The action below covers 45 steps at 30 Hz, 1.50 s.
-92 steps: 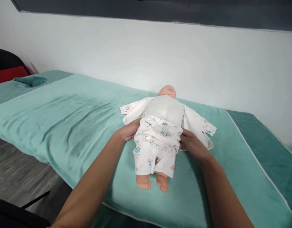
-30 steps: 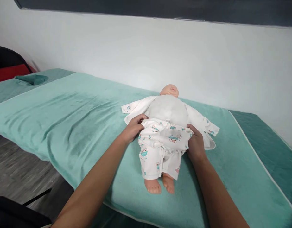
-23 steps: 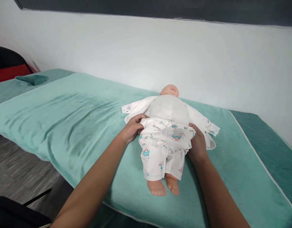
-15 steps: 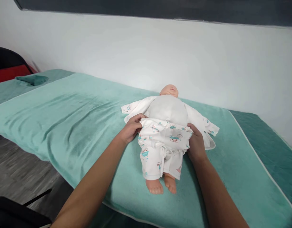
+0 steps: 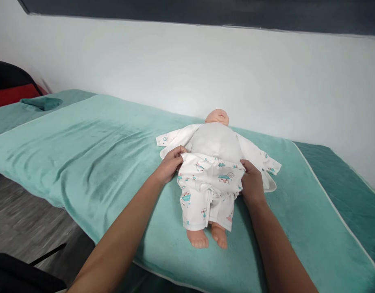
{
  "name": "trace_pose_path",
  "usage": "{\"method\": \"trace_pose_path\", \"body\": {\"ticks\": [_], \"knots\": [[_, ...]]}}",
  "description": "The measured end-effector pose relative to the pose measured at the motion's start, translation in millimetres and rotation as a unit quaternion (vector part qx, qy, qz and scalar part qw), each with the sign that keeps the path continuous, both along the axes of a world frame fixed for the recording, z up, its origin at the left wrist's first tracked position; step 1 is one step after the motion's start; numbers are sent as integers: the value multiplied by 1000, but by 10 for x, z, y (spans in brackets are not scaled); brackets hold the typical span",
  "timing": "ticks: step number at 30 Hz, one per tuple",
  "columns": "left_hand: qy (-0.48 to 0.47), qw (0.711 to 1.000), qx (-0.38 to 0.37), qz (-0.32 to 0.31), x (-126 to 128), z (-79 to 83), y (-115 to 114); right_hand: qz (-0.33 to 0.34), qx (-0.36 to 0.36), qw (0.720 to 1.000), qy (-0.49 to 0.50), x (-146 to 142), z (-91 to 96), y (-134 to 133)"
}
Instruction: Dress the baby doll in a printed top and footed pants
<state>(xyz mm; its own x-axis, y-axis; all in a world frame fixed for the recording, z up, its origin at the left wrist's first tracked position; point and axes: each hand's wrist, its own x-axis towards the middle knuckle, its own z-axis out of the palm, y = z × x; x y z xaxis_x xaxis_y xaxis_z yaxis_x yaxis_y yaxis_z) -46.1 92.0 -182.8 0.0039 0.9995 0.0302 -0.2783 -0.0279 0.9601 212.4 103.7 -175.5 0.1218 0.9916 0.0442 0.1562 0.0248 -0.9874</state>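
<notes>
A baby doll [image 5: 217, 117] lies on its back, head toward the wall and bare feet toward me. White printed trousers [image 5: 211, 175] cover its legs and hips. My left hand [image 5: 171, 164] is closed on the left side of their waistband, and my right hand [image 5: 252, 181] pinches the opposite side. Its grey-white cloth torso [image 5: 216, 138] shows above the waistband. A white printed jacket [image 5: 251, 152] is on the doll's arms and lies open, spread to both sides.
A mint-green blanket [image 5: 83, 134] with soft folds covers the bed beneath the doll. Darker green cloth [image 5: 343, 179] shows at the right. Behind is a white wall [image 5: 175, 65] with a dark board [image 5: 187, 12]. A black and red chair [image 5: 13, 93] stands at far left.
Hardly anything differs. The waistband sits about the same, with its right side drawn slightly inward, and both hands keep hold of it.
</notes>
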Motion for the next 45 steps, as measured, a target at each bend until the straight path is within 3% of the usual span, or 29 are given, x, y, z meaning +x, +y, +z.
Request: {"method": "trace_pose_path", "body": {"ticks": [8, 15, 25, 29, 34, 37, 41, 45], "knots": [[-31, 994, -6, -104, -104, 26, -20, -17, -38, 992, 118, -29, 72, 9], [-31, 997, -12, -63, -70, -30, -1, -20, -45, 984, 170, -14, 65, 33], [-4, 996, 16, -84, -84, -68, 12, -68, 31, 994, 78, -19, 31, 36], [12, 997, 60, -46, -70, -73, 28, -115, 87, 989, -17, -22, 54, 0], [46, 987, 151, 41, -12, -58, 86, -85, 173, 978, -83, -42, 19, -47], [55, 986, 140, 66, 30, -55, 151, -74, 196, 972, -105, -22, 33, -45], [109, 979, 99, 140, 87, -41, 366, -45, 154, 982, -104, 38, 162, 87], [141, 968, 86, 187, 172, -5, 600, 30, 52, 998, 21, 69, 228, 388]]}}
